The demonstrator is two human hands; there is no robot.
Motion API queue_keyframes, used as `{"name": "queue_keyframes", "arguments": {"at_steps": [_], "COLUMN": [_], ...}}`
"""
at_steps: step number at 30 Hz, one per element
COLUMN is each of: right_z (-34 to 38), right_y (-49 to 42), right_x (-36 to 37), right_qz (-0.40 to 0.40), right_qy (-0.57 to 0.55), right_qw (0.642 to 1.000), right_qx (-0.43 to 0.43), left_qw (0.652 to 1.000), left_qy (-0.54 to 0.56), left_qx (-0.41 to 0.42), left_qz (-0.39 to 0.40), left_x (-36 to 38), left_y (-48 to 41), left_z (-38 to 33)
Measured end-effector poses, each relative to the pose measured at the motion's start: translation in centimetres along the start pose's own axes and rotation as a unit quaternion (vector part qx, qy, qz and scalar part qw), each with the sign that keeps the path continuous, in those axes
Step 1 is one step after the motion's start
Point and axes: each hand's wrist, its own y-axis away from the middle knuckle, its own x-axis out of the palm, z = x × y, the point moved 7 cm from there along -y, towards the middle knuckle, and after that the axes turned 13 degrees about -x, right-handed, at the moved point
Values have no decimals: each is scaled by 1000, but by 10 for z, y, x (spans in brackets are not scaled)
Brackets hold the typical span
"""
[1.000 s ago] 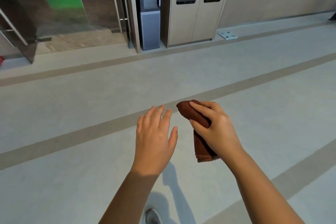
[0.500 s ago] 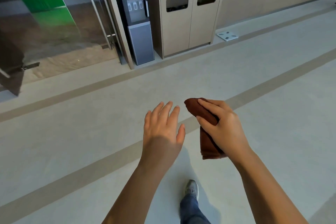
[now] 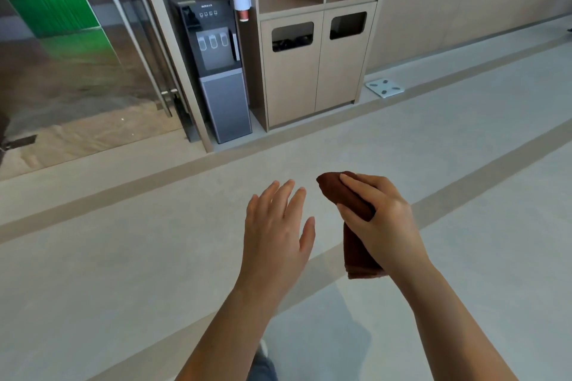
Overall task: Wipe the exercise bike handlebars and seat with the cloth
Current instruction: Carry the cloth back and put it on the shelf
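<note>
With no exercise bike in view, the right hand (image 3: 382,223) grips the folded brown cloth (image 3: 356,244) near its top, so its hanging end may slip loose, while the left hand (image 3: 275,235) is spread flat and holds nothing.

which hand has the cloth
The right hand: its fingers curl round the brown cloth, while the left hand is spread open, holding nothing.

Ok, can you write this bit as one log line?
right hand: grips brown cloth; left hand: open, empty; bike: not in view
</note>
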Motion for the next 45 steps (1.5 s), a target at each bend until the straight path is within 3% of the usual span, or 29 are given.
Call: {"name": "queue_keyframes", "arguments": {"at_steps": [11,17,32,39,45], "right_z": [-43,-57,-178,-208,-203], "right_y": [-235,-356,-614,-756,-846], "right_x": [112,164,251,276,320], "right_qz": [28,26,32,62,78], "right_qy": [22,14,2,-19,-60], "right_qw": [999,999,998,993,989], "right_qx": [-20,-36,-51,-95,-114], "left_qw": [999,998,999,994,990], "left_qy": [34,26,7,-12,-31], "left_qx": [-34,-35,-30,-26,-52], "left_qz": [-1,-45,-28,-106,-125], "left_x": [46,46,140,146,140], "left_y": [-247,-374,-645,-772,-850], "left_z": [84,125,151,158,198]}}
